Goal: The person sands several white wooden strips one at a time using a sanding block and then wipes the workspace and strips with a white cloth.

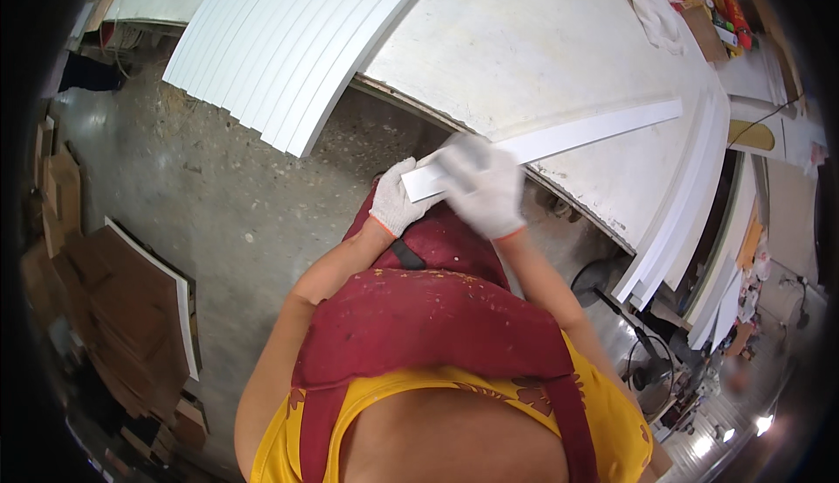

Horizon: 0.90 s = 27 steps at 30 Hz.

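Note:
A narrow white strip (603,132) slants from the tabletop over its near edge, its close end sticking out in front of my red apron. My left hand (395,205), in a white knitted glove with an orange cuff, is closed around that near end from the left side. Over the strip, just right of the end, lies my right hand (489,190) in a matching glove. Motion blurs its fingers. A greyish patch shows by those fingertips, too smeared to name. The strip's middle is partly covered by the right hand.
Several long white boards (301,41) lie side by side on the left, overhanging the white table (516,37). More white strips (677,203) rest along its right side. Brown panels (122,308) are stacked at lower left; a black fan (603,282) stands right.

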Tool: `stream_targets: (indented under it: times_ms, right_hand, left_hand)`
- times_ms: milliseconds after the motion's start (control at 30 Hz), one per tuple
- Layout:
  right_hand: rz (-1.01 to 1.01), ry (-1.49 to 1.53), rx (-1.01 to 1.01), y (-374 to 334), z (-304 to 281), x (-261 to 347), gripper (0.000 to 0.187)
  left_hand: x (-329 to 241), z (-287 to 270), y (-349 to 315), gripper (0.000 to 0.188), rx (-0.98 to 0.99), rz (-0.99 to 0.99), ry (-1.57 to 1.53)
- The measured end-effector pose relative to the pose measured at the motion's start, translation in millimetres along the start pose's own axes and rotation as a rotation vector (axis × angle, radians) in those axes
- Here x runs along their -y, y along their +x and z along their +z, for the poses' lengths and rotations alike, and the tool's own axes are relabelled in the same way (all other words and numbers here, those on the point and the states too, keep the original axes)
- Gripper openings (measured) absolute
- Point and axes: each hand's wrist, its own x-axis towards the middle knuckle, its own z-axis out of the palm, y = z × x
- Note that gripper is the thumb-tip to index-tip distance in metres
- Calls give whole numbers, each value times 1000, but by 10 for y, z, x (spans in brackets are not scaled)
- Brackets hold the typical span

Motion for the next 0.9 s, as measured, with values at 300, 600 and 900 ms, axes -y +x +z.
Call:
stream_targets:
  times_ms: [300, 600, 900]
  right_hand:
    - [4, 127, 132, 23, 173, 316, 47]
    - [156, -70, 146, -54, -181, -140, 44]
    - [-42, 59, 229, 119, 7, 214, 42]
  left_hand:
    - [19, -321, 147, 41, 228, 271, 822]
    - [119, 251, 43, 51, 153, 8, -1]
    - [59, -202, 112, 31, -10, 48, -122]
